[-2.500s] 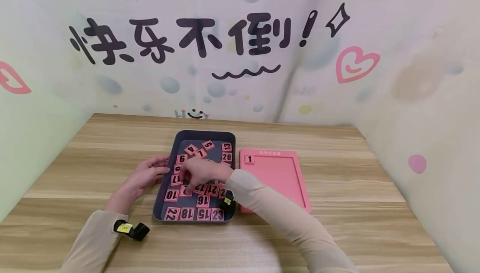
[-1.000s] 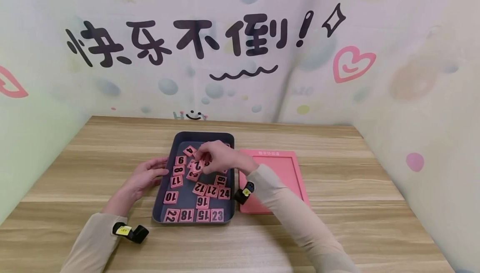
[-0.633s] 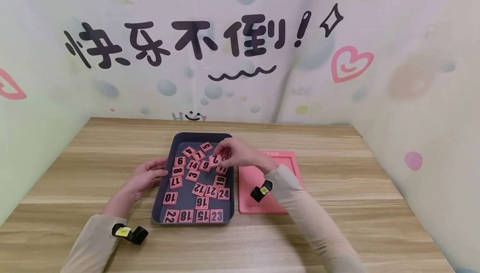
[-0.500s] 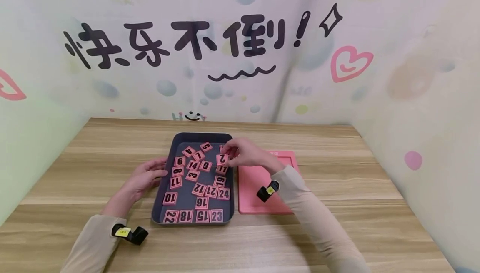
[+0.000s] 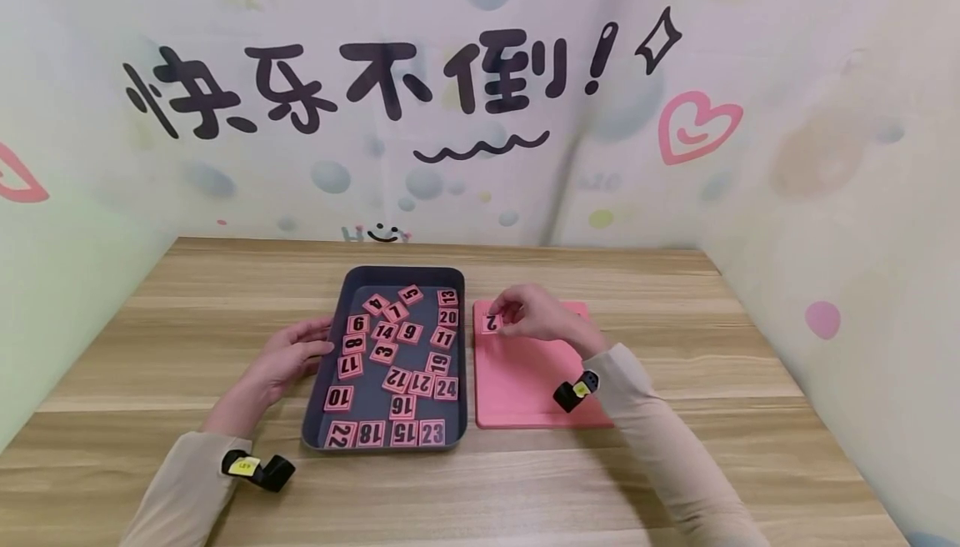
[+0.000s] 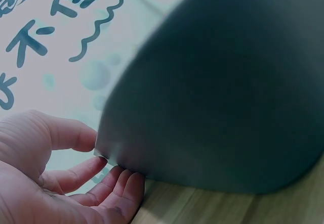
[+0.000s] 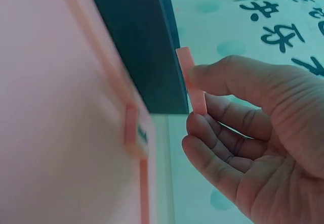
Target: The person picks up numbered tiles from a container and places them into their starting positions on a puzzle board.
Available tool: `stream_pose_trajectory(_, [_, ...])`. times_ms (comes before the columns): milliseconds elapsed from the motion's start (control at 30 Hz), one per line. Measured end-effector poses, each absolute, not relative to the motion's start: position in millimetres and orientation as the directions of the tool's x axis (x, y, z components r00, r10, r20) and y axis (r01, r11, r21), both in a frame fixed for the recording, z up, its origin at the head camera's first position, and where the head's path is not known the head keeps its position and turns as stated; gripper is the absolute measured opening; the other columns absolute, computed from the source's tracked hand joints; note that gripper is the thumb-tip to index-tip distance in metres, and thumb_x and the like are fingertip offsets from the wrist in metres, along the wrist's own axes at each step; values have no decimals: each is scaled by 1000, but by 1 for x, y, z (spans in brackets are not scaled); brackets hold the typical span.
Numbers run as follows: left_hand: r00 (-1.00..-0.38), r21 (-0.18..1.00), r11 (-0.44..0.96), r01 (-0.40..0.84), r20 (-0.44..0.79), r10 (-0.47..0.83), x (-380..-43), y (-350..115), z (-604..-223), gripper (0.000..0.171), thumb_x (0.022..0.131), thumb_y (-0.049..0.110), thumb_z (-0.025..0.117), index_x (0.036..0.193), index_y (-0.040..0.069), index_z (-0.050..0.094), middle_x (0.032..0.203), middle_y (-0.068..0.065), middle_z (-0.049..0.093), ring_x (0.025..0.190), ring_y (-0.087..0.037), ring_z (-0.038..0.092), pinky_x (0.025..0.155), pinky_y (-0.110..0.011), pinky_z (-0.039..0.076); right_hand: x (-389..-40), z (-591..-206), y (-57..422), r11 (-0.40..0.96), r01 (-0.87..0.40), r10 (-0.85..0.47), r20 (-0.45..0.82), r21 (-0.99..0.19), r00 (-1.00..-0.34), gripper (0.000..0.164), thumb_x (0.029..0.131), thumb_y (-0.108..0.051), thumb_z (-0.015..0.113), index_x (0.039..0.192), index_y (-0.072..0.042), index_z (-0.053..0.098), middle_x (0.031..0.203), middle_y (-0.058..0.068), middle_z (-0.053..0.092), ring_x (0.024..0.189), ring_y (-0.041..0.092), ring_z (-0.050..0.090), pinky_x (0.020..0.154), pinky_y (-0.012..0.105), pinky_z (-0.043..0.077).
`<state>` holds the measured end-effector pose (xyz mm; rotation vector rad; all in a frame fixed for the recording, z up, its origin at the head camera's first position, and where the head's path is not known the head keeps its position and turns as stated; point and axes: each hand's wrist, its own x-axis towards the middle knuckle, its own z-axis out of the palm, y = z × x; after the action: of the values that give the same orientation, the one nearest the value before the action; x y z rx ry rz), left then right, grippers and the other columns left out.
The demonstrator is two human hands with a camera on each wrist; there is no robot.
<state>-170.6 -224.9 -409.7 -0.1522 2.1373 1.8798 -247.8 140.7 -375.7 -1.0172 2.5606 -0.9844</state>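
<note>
My right hand pinches a pink number tile marked 2 between thumb and fingers. It holds the tile over the top left of the pink puzzle board. In the right wrist view the held tile is seen edge-on, apart from another tile sitting at the board's frame. From the head view that other tile is hidden. With relaxed fingers, my left hand touches the left side of the dark tray; the left wrist view shows the fingertips along the tray wall.
Several pink number tiles lie scattered in the tray, such as the 10 tile and the 23 tile. Tray and board stand side by side on a wooden table. A printed backdrop rises behind.
My right hand has picked the 2 tile out of the tray and carried it right, across the tray's rim to the board. The left hand has stayed at the tray's side.
</note>
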Motion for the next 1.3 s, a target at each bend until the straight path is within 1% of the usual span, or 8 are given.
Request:
stream_pose_trajectory(167, [-951,952,138,-272,-287,110,-170,-225,-409,58,94,6,49,144,-7,24,142,-29,32,99,-7,51,81,-24,46,-246,-381,158,579,-499,-649,6,-645,-760,22,76,0,71,97,2,66,85,7,64,74,14,56,68,26,49])
stream_pose_trajectory(367, [-950,951,136,-278,-293,105,-170,-224,-409,57,94,6,50,143,-7,25,141,-28,33,99,-9,52,81,-24,46,-248,-389,171,611,-481,-639,-33,-629,-768,22,75,1,72,96,4,66,82,7,64,73,13,57,66,25,48])
stream_pose_trajectory(600, [-950,951,137,-277,-292,107,-169,-225,-409,56,94,5,49,143,-7,25,140,-28,34,98,-8,52,81,-24,46,-250,-396,176,645,-483,-625,-45,-592,-779,20,73,-4,76,91,-1,67,77,4,62,69,10,53,64,24,46])
stream_pose_trajectory(867, [-949,949,145,-279,-296,108,-169,-225,-408,57,94,7,50,144,-6,25,141,-27,34,103,-13,51,82,-26,45,-251,-398,176,658,-485,-635,-79,-576,-768,31,74,-5,76,103,-4,66,79,2,59,71,11,53,64,25,46])
stream_pose_trajectory(1000, [-949,950,144,-277,-294,111,-170,-225,-408,57,94,7,49,144,-6,25,141,-27,34,103,-12,51,83,-26,45,-251,-399,174,682,-491,-620,-72,-542,-781,27,74,-12,79,96,-5,66,74,0,57,68,11,50,64,25,43])
stream_pose_trajectory(1100, [-951,952,140,-273,-289,113,-170,-225,-409,57,94,6,49,144,-6,25,141,-27,33,102,-11,51,82,-25,45,-251,-399,171,719,-475,-583,-69,-506,-809,27,73,-19,81,87,-5,64,71,0,54,66,11,48,63,25,41])
stream_pose_trajectory(1200, [-951,953,139,-270,-286,113,-170,-225,-409,57,94,6,49,144,-7,25,141,-28,33,101,-10,51,82,-25,45,-250,-397,167,766,-428,-531,-95,-480,-842,30,72,-24,82,78,-6,58,67,-1,50,63,12,46,60,25,38])
stream_pose_trajectory(1300, [-952,953,139,-271,-286,111,-170,-225,-409,57,94,6,49,144,-7,25,141,-28,33,100,-9,51,82,-25,45,-247,-393,163,796,-403,-502,-121,-452,-856,34,74,-27,80,70,-8,52,62,-2,44,59,12,42,57,24,34])
